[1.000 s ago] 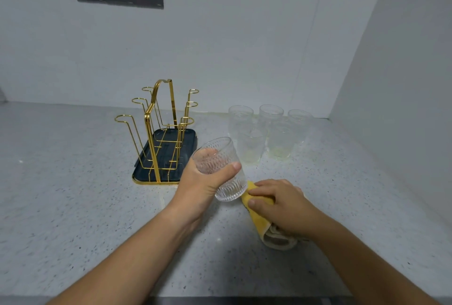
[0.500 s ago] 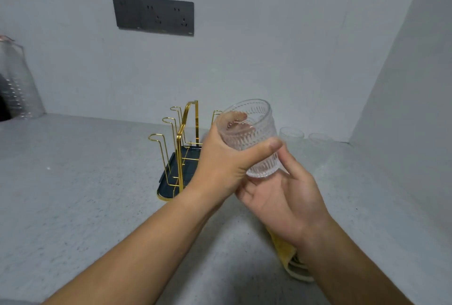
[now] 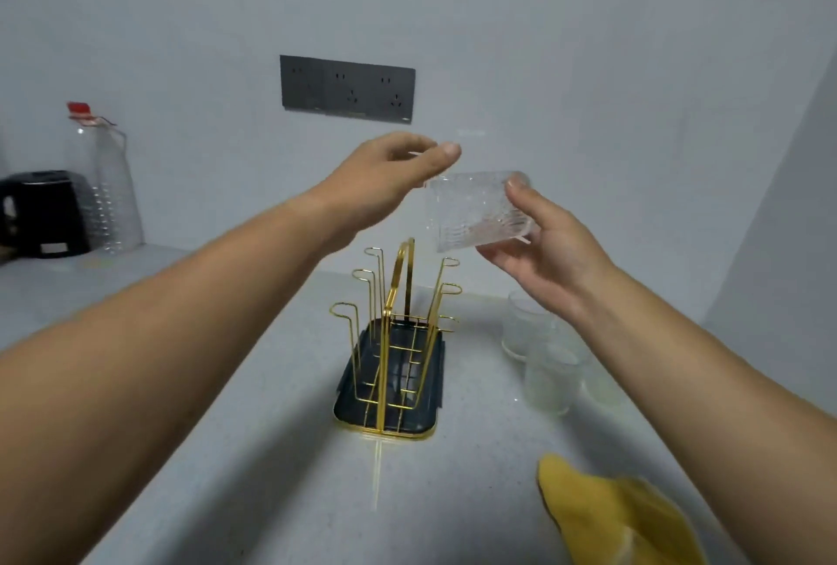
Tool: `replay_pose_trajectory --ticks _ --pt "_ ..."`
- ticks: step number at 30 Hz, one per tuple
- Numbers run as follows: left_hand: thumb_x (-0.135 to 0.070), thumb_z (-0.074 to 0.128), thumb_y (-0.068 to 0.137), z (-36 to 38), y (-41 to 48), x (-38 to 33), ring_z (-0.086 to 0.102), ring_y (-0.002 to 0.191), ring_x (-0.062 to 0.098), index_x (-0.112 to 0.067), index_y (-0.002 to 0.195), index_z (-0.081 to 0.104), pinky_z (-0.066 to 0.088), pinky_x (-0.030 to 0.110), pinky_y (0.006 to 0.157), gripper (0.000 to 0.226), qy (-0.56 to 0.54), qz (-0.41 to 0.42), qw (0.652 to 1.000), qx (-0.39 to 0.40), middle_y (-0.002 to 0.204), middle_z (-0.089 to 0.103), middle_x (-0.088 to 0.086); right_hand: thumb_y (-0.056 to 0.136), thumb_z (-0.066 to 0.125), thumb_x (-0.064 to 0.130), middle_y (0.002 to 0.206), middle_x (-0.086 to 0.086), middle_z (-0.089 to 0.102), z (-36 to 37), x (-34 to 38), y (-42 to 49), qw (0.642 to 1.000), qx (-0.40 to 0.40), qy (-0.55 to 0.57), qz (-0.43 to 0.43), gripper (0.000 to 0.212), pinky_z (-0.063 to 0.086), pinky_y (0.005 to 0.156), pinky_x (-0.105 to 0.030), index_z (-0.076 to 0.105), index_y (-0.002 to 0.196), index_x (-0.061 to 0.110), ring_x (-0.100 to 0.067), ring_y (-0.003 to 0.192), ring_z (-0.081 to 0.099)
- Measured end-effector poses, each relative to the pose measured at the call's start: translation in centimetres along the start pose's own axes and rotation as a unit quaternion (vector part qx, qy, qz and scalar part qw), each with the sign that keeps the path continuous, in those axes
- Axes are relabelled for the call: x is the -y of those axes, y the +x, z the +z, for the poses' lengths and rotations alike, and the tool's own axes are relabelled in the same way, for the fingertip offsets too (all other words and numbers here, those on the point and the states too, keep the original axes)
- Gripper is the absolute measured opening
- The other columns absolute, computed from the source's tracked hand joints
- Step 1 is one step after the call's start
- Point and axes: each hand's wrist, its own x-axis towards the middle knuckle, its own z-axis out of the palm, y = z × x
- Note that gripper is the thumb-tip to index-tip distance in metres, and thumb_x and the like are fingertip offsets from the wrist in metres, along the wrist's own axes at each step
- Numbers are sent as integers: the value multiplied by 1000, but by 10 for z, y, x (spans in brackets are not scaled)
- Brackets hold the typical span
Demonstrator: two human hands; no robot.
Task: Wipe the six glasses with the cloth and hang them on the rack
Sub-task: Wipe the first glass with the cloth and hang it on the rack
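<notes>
The right hand's fingers (image 3: pixel 496 257) cup the underside of a ribbed glass (image 3: pixel 471 211), with the thumb laid over its far edge, so the right hand (image 3: pixel 548 256) has a firm hold of it. The glass is tipped on its side in the air, above and right of the rack (image 3: pixel 398 338). The left hand (image 3: pixel 385 184) sits just beside the glass's upper left corner, its fingers loosely curled and the thumb near their tips. Blur hides whether they touch the rim or hold anything.

Half a second ago the left hand was wrapped round the glass while the right palm lay open under its base. The grip has since passed to the right hand. A second ago the right hand pressed the yellow cloth (image 3: pixel 607 514), which now lies alone on the desk (image 3: pixel 271 474), near right.

The gold wire rack stands in its dark tray with every peg bare. Right of it stand other glasses (image 3: pixel 527 329), partly hidden by the right forearm.

The desk is pale and speckled, and the walls are plain. A dark socket panel (image 3: pixel 347 89) sits on the back wall. A clear bottle (image 3: pixel 106 184) with a red cap and a black kettle (image 3: pixel 43 213) have come into view at far left.
</notes>
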Motion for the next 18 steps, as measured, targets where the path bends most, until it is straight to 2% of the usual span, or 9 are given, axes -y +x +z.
replay_pose_trajectory --ticks 2,4,8,13,16,18 --pt "-59 67 89 -20 20 9 60 112 6 -24 130 65 46 35 102 53 71 -7 997 35 124 68 -6 96 67 28 105 -2 72 17 6 24 994 34 -97 -28 20 59 85 -36 67 113 17 -23 97 71" --pt "-58 73 85 -38 36 17 61 112 8 -24 128 68 45 31 95 55 111 -18 991 66 121 69 -5 93 71 29 105 -2 74 34 10 49 982 52 -173 -57 22 59 84 -36 68 112 18 -22 97 72" --pt "-55 83 77 -64 60 39 66 108 11 -24 124 70 50 30 92 57 139 -21 988 67 114 73 -6 81 81 34 116 -7 74 66 8 92 960 79 -252 -95 54 60 85 -37 64 129 16 -22 103 74" --pt "-42 89 76 -81 76 76 71 99 17 -22 110 73 56 34 89 43 104 -22 994 21 106 76 1 62 91 40 125 -6 69 96 -4 133 938 107 -315 -101 89 61 91 -39 57 138 10 -22 110 71" --pt "-39 90 76 -81 80 103 72 98 17 -24 110 71 57 36 90 42 66 -28 997 -8 106 76 1 70 93 35 127 -4 66 104 -15 148 920 125 -354 -109 83 60 91 -35 56 139 9 -20 115 66" --pt "-40 91 74 -76 83 121 73 101 19 -27 111 71 58 41 92 44 46 -26 998 -20 108 77 1 76 89 34 125 -4 66 105 -22 155 910 133 -376 -111 72 58 97 -38 58 136 9 -20 116 65"
